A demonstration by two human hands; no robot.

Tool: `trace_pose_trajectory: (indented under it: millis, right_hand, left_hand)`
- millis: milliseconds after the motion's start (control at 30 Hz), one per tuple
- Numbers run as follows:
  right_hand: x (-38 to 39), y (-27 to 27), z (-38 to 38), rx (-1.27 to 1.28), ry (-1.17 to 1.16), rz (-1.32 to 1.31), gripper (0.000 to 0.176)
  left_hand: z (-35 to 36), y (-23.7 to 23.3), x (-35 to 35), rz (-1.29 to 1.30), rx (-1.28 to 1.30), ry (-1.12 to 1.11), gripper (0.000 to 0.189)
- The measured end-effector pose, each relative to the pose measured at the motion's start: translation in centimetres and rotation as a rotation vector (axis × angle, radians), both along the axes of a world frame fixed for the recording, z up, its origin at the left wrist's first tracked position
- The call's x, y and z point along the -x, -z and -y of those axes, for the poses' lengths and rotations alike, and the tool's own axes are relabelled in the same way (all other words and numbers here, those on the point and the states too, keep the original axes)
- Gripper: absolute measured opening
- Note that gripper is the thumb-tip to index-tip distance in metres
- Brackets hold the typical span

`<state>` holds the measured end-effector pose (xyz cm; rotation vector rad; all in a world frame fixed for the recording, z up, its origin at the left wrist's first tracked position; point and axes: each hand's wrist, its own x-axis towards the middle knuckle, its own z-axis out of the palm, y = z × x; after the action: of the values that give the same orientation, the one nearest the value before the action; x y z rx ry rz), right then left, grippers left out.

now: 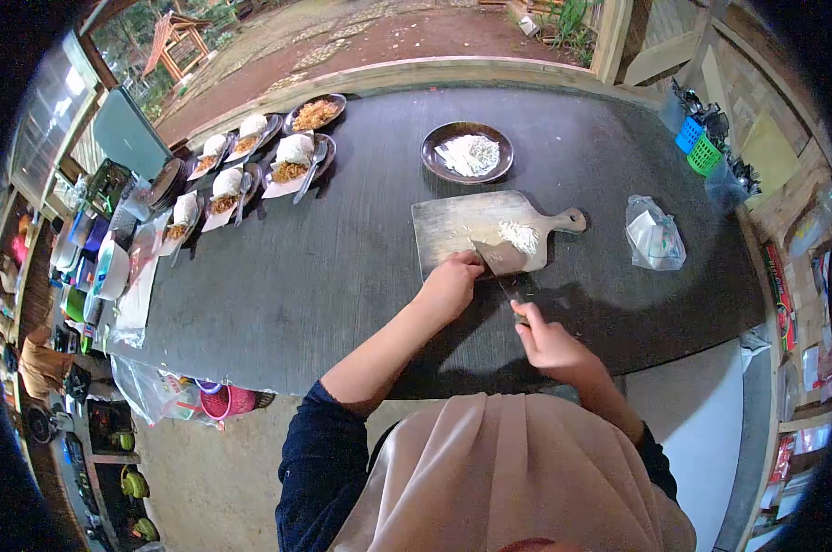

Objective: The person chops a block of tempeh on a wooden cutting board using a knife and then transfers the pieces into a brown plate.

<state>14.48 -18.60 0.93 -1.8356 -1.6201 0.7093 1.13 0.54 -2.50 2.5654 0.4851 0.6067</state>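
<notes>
My right hand [554, 345] is closed round the handle of a knife [497, 267], whose blade lies over the front part of a wooden cutting board [441, 219]. Fingers curled, my left hand [453, 283] presses at the board's front edge beside the blade; what sits under those fingers is hidden. White shredded pieces [520, 237] are heaped on the board to the right of the blade, near its handle end. Behind the board stands a dark round plate [428, 161] bearing more white shreds and strips.
Several plates with white rice mounds [295, 147], brown food and spoons stand at the back left, beside a plate of orange-brown food [315, 115]. A clear plastic bag [655, 235] lies right of the board. Blue and green baskets [704, 155] with utensils stand at the far right.
</notes>
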Motion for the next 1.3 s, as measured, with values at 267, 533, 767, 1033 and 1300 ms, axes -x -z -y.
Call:
trace_pose_trajectory:
  millis: [267,533,767,1033,1300]
  right_hand:
    - [-1.9,-1.2,-0.5,-0.151,-0.120,0.092,0.032]
    - [-3.1,-3.8,-1.1,0.202,-0.052,-0.045,0.034]
    - [-2.6,-4.1,-1.6,0.249,-0.049,-0.034,0.035]
    - [-3.1,-2.8,-2.4,0.292,-0.060,0.015,0.034]
    - [-5.5,-0.8,-1.6,0.084,-0.130,-0.077,0.034]
  left_hand:
    - [0.0,-0.1,0.1,0.019,0.031,-0.005,0.030]
    - [0.1,-0.5,0.3,0.024,0.029,0.019,0.031]
    - [0.3,-0.8,0.4,0.010,0.009,0.004,0.033]
    - [0.3,-1.1,0.6,0.012,0.003,0.029,0.028]
    - [0.4,-1.3,0.7,-0.023,0.040,0.028,0.033]
